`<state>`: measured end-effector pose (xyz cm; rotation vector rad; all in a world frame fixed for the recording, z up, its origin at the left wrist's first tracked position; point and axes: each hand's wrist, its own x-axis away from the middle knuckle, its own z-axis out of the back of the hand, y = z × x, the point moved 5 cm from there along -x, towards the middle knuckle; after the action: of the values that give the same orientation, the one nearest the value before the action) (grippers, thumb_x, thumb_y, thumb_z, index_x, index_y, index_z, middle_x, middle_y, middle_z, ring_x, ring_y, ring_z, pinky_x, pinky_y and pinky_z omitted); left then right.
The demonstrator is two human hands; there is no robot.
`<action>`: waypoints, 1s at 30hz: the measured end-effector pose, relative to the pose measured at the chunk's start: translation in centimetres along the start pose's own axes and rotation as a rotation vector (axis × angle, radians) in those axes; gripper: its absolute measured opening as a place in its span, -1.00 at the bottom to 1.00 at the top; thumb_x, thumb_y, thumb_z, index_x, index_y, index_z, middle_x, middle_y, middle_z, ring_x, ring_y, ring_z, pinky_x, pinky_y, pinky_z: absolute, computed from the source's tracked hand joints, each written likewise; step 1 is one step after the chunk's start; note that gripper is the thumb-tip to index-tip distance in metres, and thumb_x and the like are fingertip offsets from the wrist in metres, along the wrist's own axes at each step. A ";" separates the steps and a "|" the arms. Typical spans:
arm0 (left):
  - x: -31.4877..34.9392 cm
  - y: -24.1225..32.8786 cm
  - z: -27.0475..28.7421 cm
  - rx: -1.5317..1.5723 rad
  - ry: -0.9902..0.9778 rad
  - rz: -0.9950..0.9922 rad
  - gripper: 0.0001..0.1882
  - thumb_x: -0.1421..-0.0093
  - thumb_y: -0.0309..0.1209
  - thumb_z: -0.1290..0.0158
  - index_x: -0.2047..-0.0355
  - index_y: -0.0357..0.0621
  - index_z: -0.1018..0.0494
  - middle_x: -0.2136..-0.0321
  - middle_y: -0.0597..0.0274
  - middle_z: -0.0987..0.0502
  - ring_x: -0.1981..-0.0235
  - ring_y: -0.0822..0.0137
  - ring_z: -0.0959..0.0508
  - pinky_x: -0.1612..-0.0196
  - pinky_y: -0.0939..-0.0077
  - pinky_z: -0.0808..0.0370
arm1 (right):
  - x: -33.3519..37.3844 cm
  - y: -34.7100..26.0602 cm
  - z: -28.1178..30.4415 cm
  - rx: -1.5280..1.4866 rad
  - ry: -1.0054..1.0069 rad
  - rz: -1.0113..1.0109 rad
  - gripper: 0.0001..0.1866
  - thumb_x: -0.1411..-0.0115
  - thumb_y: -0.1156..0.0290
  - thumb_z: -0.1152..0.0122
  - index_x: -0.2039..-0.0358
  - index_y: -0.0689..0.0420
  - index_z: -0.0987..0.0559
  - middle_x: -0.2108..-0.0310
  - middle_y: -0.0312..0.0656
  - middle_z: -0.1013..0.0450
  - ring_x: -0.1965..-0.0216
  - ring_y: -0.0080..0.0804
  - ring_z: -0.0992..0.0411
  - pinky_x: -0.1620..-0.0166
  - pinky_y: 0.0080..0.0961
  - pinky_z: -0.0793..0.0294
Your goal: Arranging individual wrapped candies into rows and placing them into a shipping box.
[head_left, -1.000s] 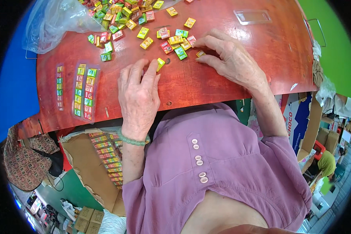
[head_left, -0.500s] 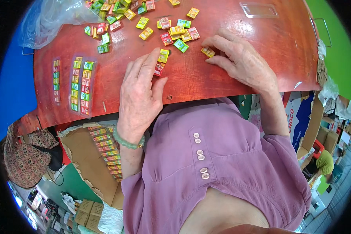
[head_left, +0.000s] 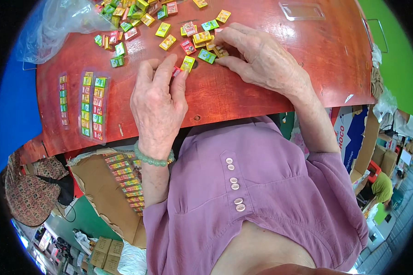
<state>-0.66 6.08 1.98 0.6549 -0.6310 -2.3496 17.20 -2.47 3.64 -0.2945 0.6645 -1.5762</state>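
Note:
My left hand (head_left: 157, 103), with a green bead bracelet at the wrist, has its thumb and forefinger closed on a small red box (head_left: 176, 71). Touching that box is a yellow-green box (head_left: 187, 63), just past the fingertips. My right hand (head_left: 268, 59) pinches a small yellow box (head_left: 220, 51) between thumb and fingers, at the edge of a loose group. In that group lie a green box (head_left: 207, 56), a red box (head_left: 187, 46) and several yellow and pink ones. The boxes' undersides and part of the red one are hidden.
A clear plastic bag (head_left: 55, 32) lies beside a heap of small boxes (head_left: 133, 11) at the far left. Filled clear trays (head_left: 92, 107) rest on the left of the red table (head_left: 243, 98). Another clear tray (head_left: 303, 11) is far right. A cardboard carton (head_left: 94, 183) stands below.
My right hand has moved left and away from me with its yellow box, to the loose group. My left hand has shifted slightly left, its fingers closing round the red box.

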 end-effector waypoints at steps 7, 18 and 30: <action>-0.8 0.8 -0.5 0.074 -0.073 -0.189 -0.72 -0.11 -0.56 -0.25 0.14 -0.27 -0.56 0.20 0.04 -0.49 0.20 0.02 -0.58 0.17 0.18 -0.56 | 0.9 -0.8 -0.3 0.013 -0.169 0.059 -0.71 -0.17 0.36 -0.40 0.15 0.20 -0.58 0.21 -0.10 -0.44 0.22 -0.06 -0.52 0.16 -0.25 -0.53; 0.1 2.3 -1.6 0.204 -0.155 -0.088 -0.68 -0.10 -0.56 -0.26 0.11 -0.27 -0.52 0.22 0.05 -0.46 0.19 0.01 -0.56 0.19 0.17 -0.56 | 1.2 -0.3 0.1 -0.053 -0.065 -0.056 -0.64 -0.13 0.44 -0.43 0.05 0.17 -0.59 0.24 -0.10 -0.49 0.23 -0.10 -0.55 0.17 -0.25 -0.56; 0.8 1.3 -0.4 0.010 -0.142 -0.017 -0.76 -0.11 -0.52 -0.29 0.27 -0.22 -0.45 0.28 0.07 -0.44 0.26 0.03 -0.56 0.27 0.16 -0.54 | 1.0 -1.0 -0.9 -0.010 -0.158 0.033 -0.65 -0.16 0.43 -0.38 0.03 0.15 -0.59 0.13 -0.09 -0.46 0.20 -0.06 -0.54 0.14 -0.24 -0.56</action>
<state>-0.36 4.54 2.20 0.5019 -0.7022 -2.4259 15.74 -3.24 3.33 -0.4095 0.5521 -1.5007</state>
